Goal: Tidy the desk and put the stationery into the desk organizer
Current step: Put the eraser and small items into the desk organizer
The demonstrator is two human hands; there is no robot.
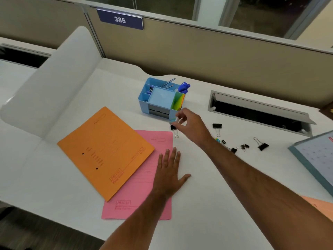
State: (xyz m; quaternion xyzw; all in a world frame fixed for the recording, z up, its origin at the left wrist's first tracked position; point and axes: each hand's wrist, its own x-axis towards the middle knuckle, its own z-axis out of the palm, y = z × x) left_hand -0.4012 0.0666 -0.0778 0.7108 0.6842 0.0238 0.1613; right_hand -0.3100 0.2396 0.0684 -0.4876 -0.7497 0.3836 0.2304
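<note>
A light blue desk organizer (158, 103) stands at the back middle of the white desk, with blue pens (184, 87), metal clips and coloured sticky notes in its compartments. My right hand (191, 126) hovers just in front of it and pinches a black binder clip (173, 128) along with a small light-coloured item that I cannot make out. My left hand (169, 172) lies flat with straight fingers on the right edge of a pink folder (144, 177). Several black binder clips (241, 144) lie scattered to the right of my right forearm.
An orange folder (106, 150) overlaps the pink one at the left. A white curved divider (54, 83) rises at the left. An open cable tray (259, 112) sits at the back right, and a grey-framed calendar board (317, 159) lies at the right edge.
</note>
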